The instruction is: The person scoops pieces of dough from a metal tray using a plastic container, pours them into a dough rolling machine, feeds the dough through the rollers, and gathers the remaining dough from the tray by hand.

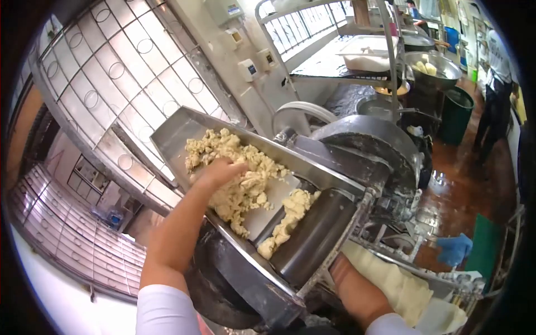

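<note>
Crumbly pale yellow dough (245,192) lies heaped in a slanted metal hopper (259,218). My left hand (220,170) reaches into the heap, its fingers curled down in the dough and partly covered by it. Lower in the hopper, a strip of lumpy dough (287,223) rests against a dark metal roller (312,237). My right hand (343,271) is below the front edge of the machine, beside a flat dough sheet (385,279). The machine frame hides its fingers, so I cannot tell whether they touch the sheet.
A large round machine guard (368,134) stands right of the hopper. Behind are a metal rack (324,78) with a white tub (365,58), a metal bowl (432,70) and a green bin (458,114). A person (494,84) stands at far right. A blue cloth (455,248) hangs near the dough sheet.
</note>
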Tool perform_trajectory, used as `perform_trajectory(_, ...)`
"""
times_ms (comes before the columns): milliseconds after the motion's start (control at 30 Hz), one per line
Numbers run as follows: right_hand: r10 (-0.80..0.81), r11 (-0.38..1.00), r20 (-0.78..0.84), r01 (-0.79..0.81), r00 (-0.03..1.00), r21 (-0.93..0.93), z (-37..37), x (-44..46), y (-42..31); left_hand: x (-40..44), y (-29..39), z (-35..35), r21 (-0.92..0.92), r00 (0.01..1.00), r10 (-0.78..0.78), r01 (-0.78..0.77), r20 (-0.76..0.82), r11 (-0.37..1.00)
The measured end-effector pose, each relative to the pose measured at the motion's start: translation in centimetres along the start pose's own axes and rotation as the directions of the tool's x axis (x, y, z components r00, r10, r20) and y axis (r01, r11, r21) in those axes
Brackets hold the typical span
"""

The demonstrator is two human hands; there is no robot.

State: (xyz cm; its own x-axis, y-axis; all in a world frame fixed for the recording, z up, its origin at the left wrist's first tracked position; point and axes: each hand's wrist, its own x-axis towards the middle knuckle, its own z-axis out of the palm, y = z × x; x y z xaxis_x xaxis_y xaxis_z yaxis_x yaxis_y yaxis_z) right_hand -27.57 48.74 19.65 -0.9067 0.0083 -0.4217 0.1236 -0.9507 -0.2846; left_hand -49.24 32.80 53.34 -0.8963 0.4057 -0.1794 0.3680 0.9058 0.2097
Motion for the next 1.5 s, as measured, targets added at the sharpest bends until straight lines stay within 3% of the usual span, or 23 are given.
perform_trajectory(67,-0.003,0.999,-0.034,0.002,0.999,-0.034,-1.4,-1.5,0.1,-3.5,3.7,0.8,0.124,0.989,0.003,0.016,-0.147,0.992)
perform_trajectory(167,-0.022,0.997,-0.071,0.016,0.997,-0.081,-2.9,-4.0,-0.9,-4.8,5.9,1.8,0.230,0.982,0.051,-0.009,-0.181,0.973)
perform_trajectory(267,-0.064,0.961,-0.400,-0.052,0.914,-0.271,-3.2,-8.0,-2.4,-5.8,7.5,3.3,0.351,0.963,0.112,-0.019,-0.245,0.936)
perform_trajectory(400,-0.193,0.964,-0.261,0.133,0.946,-0.232,-4.1,-12.6,-3.5,-5.8,8.2,5.6,0.413,0.915,0.207,-0.049,-0.347,0.909)
perform_trajectory(467,-0.198,0.967,-0.279,0.140,0.940,-0.215,-6.2,-13.0,-3.2,-5.2,7.5,6.7,0.458,0.871,0.258,-0.044,-0.417,0.888)
perform_trajectory(533,-0.285,0.947,-0.229,0.236,0.931,-0.219,-8.4,-13.8,-2.8,-5.3,7.7,7.1,0.606,0.691,0.447,-0.016,-0.568,0.795)
perform_trajectory(567,-0.293,0.946,-0.230,0.246,0.928,-0.212,-9.6,-14.3,-2.5,-5.6,7.9,7.1,0.610,0.685,0.458,-0.025,-0.566,0.792)
perform_trajectory(667,-0.349,0.930,-0.231,0.305,0.908,-0.205,-12.1,-16.0,-2.7,-5.8,8.4,6.6,0.570,0.672,0.514,-0.164,-0.533,0.805)
perform_trajectory(733,-0.317,0.927,-0.246,0.245,0.916,-0.283,-12.7,-18.3,-3.0,-5.2,8.7,6.4,0.279,0.915,0.165,-0.061,-0.367,0.958)
perform_trajectory(800,-0.319,0.906,-0.296,0.199,0.900,-0.373,-12.3,-20.9,-3.3,-5.1,8.6,6.6,0.176,0.953,0.104,-0.055,-0.286,0.983)
perform_trajectory(867,-0.331,0.875,-0.335,0.154,0.882,-0.458,-12.9,-21.6,-3.7,-3.1,7.4,8.5,-0.043,0.987,0.105,-0.111,-0.125,0.993)
perform_trajectory(1000,-0.375,0.869,-0.354,0.193,0.857,-0.455,-16.8,-22.1,-1.8,-3.6,8.4,9.4,0.032,0.954,0.246,-0.244,-0.170,0.969)
perform_trajectory(1167,-0.377,0.844,-0.375,0.147,0.847,-0.517,-19.3,-23.4,-2.2,-5.9,9.0,9.3,-0.190,0.952,0.279,-0.299,-0.126,0.935)
perform_trajectory(1233,-0.449,0.830,-0.368,0.228,0.814,-0.508,-20.3,-23.9,-2.2,-5.7,9.0,9.2,-0.228,0.947,0.321,-0.319,-0.029,0.920)
perform_trajectory(1333,-0.507,0.751,-0.417,0.149,0.754,-0.644,-21.2,-25.6,-3.3,-6.6,9.6,8.4,-0.127,0.907,0.420,-0.420,-0.025,0.899)
perform_trajectory(1367,-0.558,0.727,-0.377,0.217,0.739,-0.651,-22.0,-26.0,-3.5,-6.6,10.0,8.0,-0.131,0.905,0.424,-0.424,-0.028,0.896)
perform_trajectory(1433,-0.577,0.703,-0.371,0.210,0.728,-0.680,-23.0,-27.6,-4.8,-6.1,10.8,7.4,-0.009,0.916,0.321,-0.333,-0.240,0.943)
perform_trajectory(1500,-0.617,0.691,-0.354,0.268,0.703,-0.672,-22.7,-29.8,-5.0,-4.0,11.1,7.0,0.043,0.894,0.345,-0.348,-0.287,0.937)
